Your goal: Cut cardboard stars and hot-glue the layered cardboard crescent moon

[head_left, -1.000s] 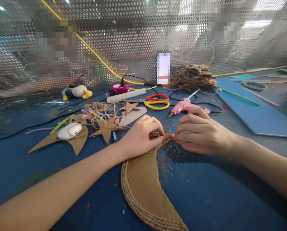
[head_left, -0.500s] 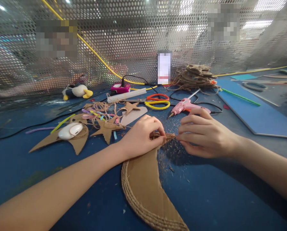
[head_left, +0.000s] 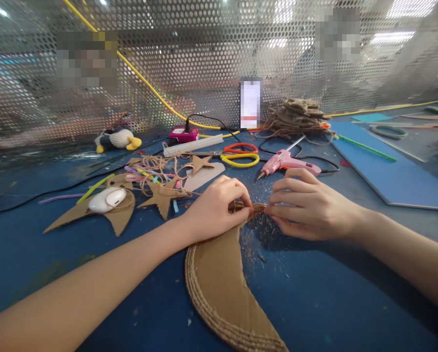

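Observation:
A cardboard crescent lies on the blue table with rows of brown twine along its outer curved edge. My left hand is closed on the crescent's upper end, thumb and fingers pinching the cardboard and twine there. At the tip, just to the right, the fingertips of my right hand are brought together at the twine ends. My right thumb and what lies right between those fingertips are mostly hidden. Fibre scraps are scattered below the tip.
Behind my hands lie a pink glue gun, scissors and a coil of twine. Cardboard stars and a white mouse are at left. A blue board lies right; a phone leans against the mesh.
My right hand has shifted slightly left, its fingertips closer in on the twine ends. My left hand and the crescent have stayed in place.

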`<state>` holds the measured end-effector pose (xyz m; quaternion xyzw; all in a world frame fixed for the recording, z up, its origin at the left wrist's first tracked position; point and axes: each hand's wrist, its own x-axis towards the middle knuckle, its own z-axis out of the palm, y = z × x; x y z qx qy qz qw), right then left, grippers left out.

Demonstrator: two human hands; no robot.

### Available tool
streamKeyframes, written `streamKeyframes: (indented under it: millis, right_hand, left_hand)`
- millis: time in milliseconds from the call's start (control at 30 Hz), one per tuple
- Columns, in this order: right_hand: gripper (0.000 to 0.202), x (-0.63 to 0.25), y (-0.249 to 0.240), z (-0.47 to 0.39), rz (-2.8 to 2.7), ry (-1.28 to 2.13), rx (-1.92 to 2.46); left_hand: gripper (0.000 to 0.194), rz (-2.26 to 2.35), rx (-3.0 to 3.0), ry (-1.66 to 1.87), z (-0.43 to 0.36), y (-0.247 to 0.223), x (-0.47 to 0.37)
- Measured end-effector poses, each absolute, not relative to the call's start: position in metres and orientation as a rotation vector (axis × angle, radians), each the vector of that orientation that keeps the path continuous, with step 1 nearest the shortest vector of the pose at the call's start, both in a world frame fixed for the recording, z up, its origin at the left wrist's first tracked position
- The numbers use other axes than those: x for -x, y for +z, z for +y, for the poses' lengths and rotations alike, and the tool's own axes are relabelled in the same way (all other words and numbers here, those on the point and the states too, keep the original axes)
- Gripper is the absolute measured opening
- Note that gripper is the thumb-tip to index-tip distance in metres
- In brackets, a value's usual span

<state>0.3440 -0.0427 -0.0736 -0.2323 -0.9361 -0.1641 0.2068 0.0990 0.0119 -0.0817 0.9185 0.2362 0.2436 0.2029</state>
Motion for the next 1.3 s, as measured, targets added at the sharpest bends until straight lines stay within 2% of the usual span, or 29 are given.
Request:
streamKeyframes:
  millis: [500, 1300]
  right_hand:
    - [0.009, -0.3406, -0.0745, -0.0437, -2.591, -0.477, 0.650]
    - [0.021, -0.3385, -0.0748, -0.0423, -2.595, -0.202, 0.763]
  left_hand:
    - [0.002, 0.659, -2.566, 0.680, 0.0122, -0.0822, -0.0987]
    - [0.004, 0.643, -2.557, 0.682, 0.0124, -0.0820, -0.0986]
